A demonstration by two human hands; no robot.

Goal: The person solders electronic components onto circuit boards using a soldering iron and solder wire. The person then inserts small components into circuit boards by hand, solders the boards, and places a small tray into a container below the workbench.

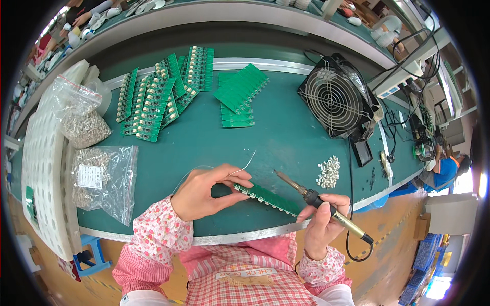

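Head view: the left hand [200, 196] pinched the left end of a green circuit board strip [270, 200] between thumb and fingers, its remaining fingers curled out of sight. The strip lay aslant near the front edge of the desk [204, 145], a row of small white parts along its lower edge; the end within the grip was covered. A thin solder wire [249, 162] emerged above the left fingers, though its path through them was hidden.

The right hand [326, 222] closed around a soldering iron [312, 197], whose tip pointed up and left, apart from the strip. One right fingertip was close to the strip's right end; whether it touched could not be told.

Behind lay bare green boards [241, 89] and, left of these, overlapping populated boards [153, 99], the lower ones partly covered. A black fan [334, 97] stood at right, with loose white connectors [328, 172] nearer the front. At left, two clear bags held small parts, blurred by the plastic, beside a perforated white foam block [41, 153]. Co-workers at the upper rim were cut off and indistinct.
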